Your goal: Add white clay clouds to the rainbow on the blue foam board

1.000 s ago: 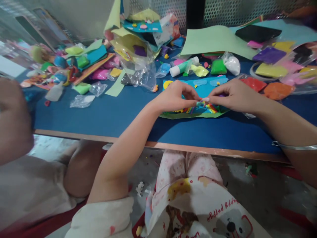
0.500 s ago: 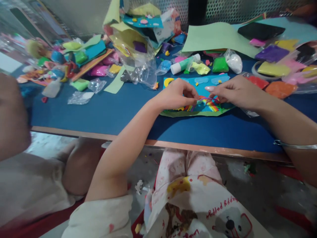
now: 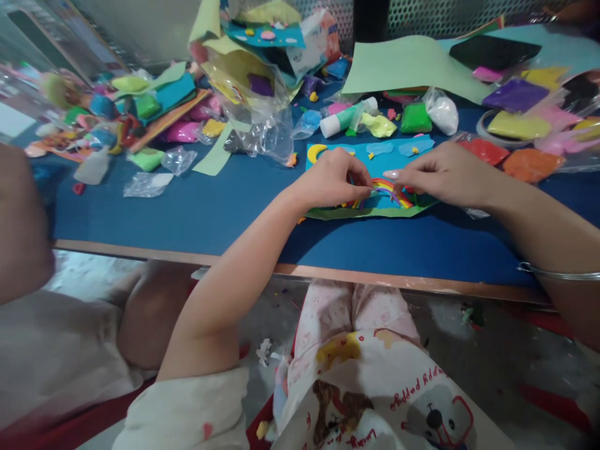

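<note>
Multicoloured clay rainbow [image 3: 391, 190] lies on the blue card [image 3: 403, 150] on the worktop [image 3: 210, 212]. The left hand [image 3: 330, 181] pinches its left end; the right hand [image 3: 440, 172] pinches its right end, fingertips closed.

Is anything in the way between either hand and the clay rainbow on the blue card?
Nothing visible. The left hand and right hand both have fingertips at the clay rainbow on the blue card.
</note>
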### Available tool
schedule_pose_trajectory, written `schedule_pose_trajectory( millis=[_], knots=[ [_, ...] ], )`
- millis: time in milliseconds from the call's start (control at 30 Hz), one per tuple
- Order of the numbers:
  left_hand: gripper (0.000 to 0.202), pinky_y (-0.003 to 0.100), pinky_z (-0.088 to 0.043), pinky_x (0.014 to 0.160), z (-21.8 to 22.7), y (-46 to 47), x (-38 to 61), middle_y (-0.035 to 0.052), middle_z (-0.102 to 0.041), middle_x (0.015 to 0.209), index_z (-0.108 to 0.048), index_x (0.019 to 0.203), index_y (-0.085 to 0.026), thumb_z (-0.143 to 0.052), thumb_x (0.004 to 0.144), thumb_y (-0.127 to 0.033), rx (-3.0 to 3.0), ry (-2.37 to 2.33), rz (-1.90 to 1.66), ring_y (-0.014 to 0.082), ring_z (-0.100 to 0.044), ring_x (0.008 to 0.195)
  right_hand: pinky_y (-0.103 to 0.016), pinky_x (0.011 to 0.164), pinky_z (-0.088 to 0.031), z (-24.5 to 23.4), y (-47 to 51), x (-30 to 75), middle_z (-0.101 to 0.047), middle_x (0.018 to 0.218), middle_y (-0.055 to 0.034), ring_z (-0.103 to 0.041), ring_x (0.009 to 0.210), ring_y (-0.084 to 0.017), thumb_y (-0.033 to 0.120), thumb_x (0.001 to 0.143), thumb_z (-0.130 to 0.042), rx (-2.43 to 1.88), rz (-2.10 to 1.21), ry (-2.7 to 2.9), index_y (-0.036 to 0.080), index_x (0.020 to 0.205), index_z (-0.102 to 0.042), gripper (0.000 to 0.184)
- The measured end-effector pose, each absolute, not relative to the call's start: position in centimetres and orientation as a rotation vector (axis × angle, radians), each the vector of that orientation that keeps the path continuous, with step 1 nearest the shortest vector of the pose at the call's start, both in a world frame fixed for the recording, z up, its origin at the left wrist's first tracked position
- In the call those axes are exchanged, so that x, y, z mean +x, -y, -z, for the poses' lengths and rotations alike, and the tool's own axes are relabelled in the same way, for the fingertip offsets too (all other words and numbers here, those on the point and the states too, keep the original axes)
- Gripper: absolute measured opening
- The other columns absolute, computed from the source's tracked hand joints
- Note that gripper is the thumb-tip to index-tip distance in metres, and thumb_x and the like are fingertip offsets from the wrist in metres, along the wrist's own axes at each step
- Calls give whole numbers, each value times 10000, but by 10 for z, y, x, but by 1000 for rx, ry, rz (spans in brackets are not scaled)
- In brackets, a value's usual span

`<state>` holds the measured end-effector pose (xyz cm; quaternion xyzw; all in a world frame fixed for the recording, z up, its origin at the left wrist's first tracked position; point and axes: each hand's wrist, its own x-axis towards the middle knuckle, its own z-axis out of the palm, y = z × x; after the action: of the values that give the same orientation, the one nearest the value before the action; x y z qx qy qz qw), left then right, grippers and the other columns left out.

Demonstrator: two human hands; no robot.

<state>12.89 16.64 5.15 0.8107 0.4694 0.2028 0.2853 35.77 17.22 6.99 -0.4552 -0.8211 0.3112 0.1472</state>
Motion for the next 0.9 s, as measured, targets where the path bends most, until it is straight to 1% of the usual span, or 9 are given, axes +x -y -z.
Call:
schedule_pose_trajectory(
  millis=[33, 100, 200, 267, 467, 567, 633, 733, 900],
  knots=[
    [118, 266, -469, 652, -51, -167, 129, 43, -722, 691, -806, 813, -140, -713, 780, -206, 2171, -1256, -544, 130, -614, 640, -306, 607, -206, -70, -172, 358, -477, 542, -13, -364, 564, -95, 522, 942, -639, -1333, -830, 2407, 115, 691, -750, 491],
    [116, 267, -472, 654, -51, -167, 130, 45, -725, 697, -810, 821, -142, -722, 777, -204, 2176, -1252, -545, 132, -617, 646, -308, 603, -206, -71, -171, 358, -495, 546, -9, -352, 558, -94, 520, 920, -662, -1359, -747, 2467, 135, 711, -758, 449],
    [111, 261, -467, 640, -52, -166, 131, 44, -725, 695, -811, 819, -146, -728, 772, -202, 2180, -1253, -545, 124, -613, 639, -305, 614, -239, -72, -171, 357, -551, 575, -21, -387, 573, -99, 563, 900, -667, -1298, -758, 2497, 149, 733, -772, 459],
    [108, 258, -461, 628, -52, -166, 132, 46, -728, 698, -809, 830, -142, -734, 772, -194, 2175, -1255, -551, 122, -616, 633, -303, 620, -248, -71, -172, 358, -549, 570, -20, -403, 575, -100, 557, 887, -673, -1273, -728, 2505, 156, 729, -775, 442],
    [110, 257, -470, 625, -50, -167, 131, 34, -736, 714, -807, 867, -147, -751, 780, -184, 2196, -1222, -592, 122, -631, 616, -319, 610, -261, -68, -173, 359, -542, 560, -16, -411, 557, -113, 425, 846, -699, -1244, -662, 2538, 165, 774, -783, 282],
    [113, 272, -502, 667, -48, -168, 131, 33, -729, 705, -803, 875, -149, -738, 792, -189, 2242, -1201, -609, 127, -637, 616, -334, 619, -263, -71, -172, 359, -541, 569, -31, -417, 576, -125, 378, 860, -703, -1279, -673, 2539, 162, 764, -774, 247],
    [116, 288, -524, 708, -48, -168, 131, 41, -732, 724, -802, 877, -150, -721, 808, -196, 2267, -1197, -603, 134, -646, 633, -336, 617, -264, -72, -172, 360, -534, 567, -34, -417, 581, -129, 387, 874, -706, -1280, -696, 2543, 171, 759, -772, 253],
    [133, 306, -543, 754, -47, -167, 132, 55, -743, 778, -802, 890, -152, -699, 826, -207, 2297, -1192, -598, 145, -664, 667, -329, 593, -257, -70, -174, 361, -518, 549, -24, -410, 554, -124, 449, 858, -727, -1223, -694, 2540, 177, 754, -775, 295],
    [150, 336, -549, 849, -47, -167, 133, 67, -740, 844, -798, 912, -159, -690, 834, -229, 2386, -1205, -638, 189, -695, 824, -314, 582, -272, -64, -178, 362, -529, 553, -12, -445, 551, -118, 514, 819, -734, -1139, -659, 2540, 177, 746, -784, 349]
  ],
)
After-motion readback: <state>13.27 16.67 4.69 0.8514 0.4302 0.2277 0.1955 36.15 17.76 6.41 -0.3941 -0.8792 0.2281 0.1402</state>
